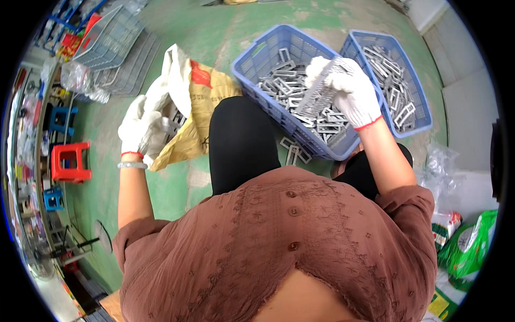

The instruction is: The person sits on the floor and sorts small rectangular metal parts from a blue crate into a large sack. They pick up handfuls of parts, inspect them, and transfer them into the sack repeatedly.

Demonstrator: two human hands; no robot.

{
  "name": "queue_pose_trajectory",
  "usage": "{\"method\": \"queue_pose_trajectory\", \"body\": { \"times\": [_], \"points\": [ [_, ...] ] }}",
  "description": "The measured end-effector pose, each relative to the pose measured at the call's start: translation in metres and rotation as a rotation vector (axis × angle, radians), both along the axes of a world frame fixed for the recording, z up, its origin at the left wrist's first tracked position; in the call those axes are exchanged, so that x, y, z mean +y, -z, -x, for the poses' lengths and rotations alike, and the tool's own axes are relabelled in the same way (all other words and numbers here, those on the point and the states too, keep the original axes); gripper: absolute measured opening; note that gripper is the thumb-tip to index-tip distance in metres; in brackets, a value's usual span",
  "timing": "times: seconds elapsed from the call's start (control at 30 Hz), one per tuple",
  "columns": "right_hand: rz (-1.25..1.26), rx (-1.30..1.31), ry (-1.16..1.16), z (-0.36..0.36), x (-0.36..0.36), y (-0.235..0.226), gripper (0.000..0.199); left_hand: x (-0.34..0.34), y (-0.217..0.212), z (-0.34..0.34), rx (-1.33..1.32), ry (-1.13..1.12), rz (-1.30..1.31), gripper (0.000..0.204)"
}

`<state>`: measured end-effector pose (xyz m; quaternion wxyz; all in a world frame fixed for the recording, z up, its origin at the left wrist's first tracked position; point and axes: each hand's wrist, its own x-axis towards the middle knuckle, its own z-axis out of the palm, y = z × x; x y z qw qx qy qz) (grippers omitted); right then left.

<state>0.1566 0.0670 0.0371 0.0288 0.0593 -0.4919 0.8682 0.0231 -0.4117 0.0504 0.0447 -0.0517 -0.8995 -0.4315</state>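
My left hand point(138, 127), in a white knitted glove, is closed on the rim of a yellow-and-white woven sack point(217, 99). Inside the sack's mouth some grey metal pieces show; the rest of its contents is hidden. On the right, my gloved right hand point(351, 88) is closed around a grey slotted metal frame point(312, 99), smeared by motion, so whether it is one or more I cannot tell. It is over a blue plastic basket point(252, 63) holding many loose rectangular metal frames point(284, 86).
A second blue basket point(421, 102) of metal frames stands beside the first. A few frames point(295, 149) lie on the green floor near my legs. Red stool point(71, 162), blue stools and stacked grey crates point(110, 40) are at left; plastic bags point(469, 247) lie at right.
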Motion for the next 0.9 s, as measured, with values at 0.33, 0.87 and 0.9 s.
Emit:
{"method": "queue_pose_trajectory", "body": {
  "times": [0.33,0.87,0.9],
  "points": [
    [0.206,0.044,-0.017,-0.009,-0.027,-0.021,0.039,0.213,-0.072,-0.097,-0.385,0.630,0.016,0.057],
    [-0.020,0.065,0.165,-0.030,-0.017,-0.024,0.038,0.239,-0.024,-0.104,0.064,0.669,-0.317,0.027],
    [-0.017,0.059,0.185,-0.030,-0.019,-0.023,0.038,0.238,-0.029,-0.103,-0.020,0.661,-0.378,0.028]
  ]
}}
